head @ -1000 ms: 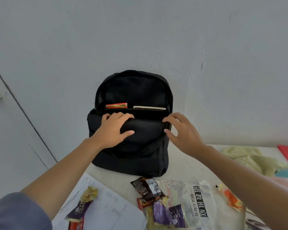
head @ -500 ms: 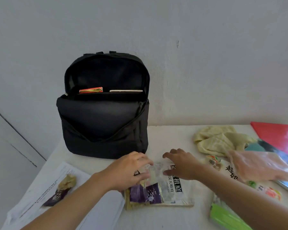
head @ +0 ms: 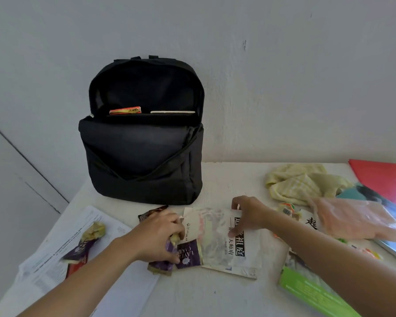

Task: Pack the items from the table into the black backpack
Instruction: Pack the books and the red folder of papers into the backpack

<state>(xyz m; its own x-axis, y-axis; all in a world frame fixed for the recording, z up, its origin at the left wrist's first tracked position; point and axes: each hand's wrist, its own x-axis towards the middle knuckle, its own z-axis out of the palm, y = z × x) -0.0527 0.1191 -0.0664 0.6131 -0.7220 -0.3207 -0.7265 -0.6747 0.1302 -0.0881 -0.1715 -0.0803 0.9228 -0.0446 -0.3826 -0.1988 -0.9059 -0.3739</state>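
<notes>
Left hand grips the purple snack packets, right hand pinches the white book; best lift both level, then slide them into the open backpack

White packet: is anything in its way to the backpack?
Nothing visible. The right hand pinches the white packet, the left hand grips a purple packet beside it, and the black backpack stands behind, its top open.
</notes>
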